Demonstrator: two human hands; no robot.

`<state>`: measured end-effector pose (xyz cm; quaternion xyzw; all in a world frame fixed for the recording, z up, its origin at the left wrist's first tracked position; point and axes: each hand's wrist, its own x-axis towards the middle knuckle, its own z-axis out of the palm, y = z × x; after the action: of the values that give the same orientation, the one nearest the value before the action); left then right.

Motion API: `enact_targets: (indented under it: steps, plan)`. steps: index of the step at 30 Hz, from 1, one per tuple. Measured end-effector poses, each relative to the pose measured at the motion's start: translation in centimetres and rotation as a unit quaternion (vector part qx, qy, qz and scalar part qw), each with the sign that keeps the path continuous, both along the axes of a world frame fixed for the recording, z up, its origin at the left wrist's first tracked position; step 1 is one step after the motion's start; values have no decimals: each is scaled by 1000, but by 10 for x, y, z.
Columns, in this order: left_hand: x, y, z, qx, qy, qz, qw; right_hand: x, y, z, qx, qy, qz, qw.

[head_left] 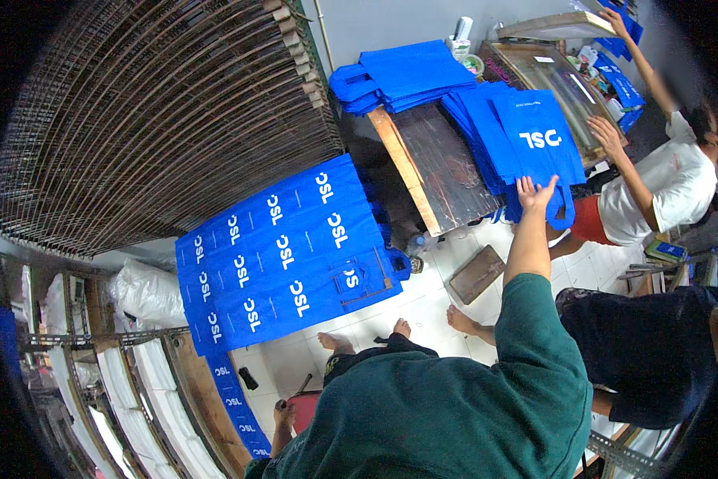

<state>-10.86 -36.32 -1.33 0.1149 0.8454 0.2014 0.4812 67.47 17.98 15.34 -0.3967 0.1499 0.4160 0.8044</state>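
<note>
My right hand (537, 194) reaches out with its fingers spread, palm up. Its fingertips are at the lower edge of a pile of blue fabric bags (534, 128) with white print, close to a hanging bag handle. Down beside a red seat (304, 411), my left hand (284, 413) looks curled. What it grips, if anything, is too small to make out. Left of me, rows of blue printed bags (271, 247) overlap in a broad spread, with one handled bag (363, 275) at its right end.
A dark board with a wooden edge (407, 172) holds another blue stack (415, 72). One person in white (646, 188) lifts a framed screen (562, 25); another wears dark clothes (654, 351). A wire drying rack (175, 120) fills the upper left. A brown slab (477, 275) lies on the tiles.
</note>
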Motion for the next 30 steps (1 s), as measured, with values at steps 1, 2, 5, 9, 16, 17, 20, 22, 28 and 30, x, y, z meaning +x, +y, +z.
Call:
enact_targets:
  steps: [1,2,5,9,16,17,20,22,28,30]
  plan:
    - [7,3,2,-7,-16,0,1000,35,9,-30,-70,-40,25,996]
    - [12,2,5,-13,-30,0,999,53,21,-48,-140,-76,54,986]
    - [11,-41,9,26,25,-98,994,-11,35,-23,-396,-144,-75,904]
    - [30,-14,13,39,109,-217,969,-21,33,-4,-479,-168,-63,859]
    - [102,135,106,50,158,-218,962,11,44,1,-417,-222,-167,866]
    - [115,152,115,129,91,-181,971,12,41,3,-345,-217,-181,895]
    - [141,202,99,193,-31,-175,965,-24,8,31,-125,-226,-136,957]
    - [175,245,75,203,-212,-161,942,-45,-35,51,-26,-288,-26,957]
    - [269,366,140,94,-699,27,709,-163,-145,126,-54,-357,220,906]
    - [245,377,155,138,-751,52,644,-198,-166,147,-43,-347,317,882]
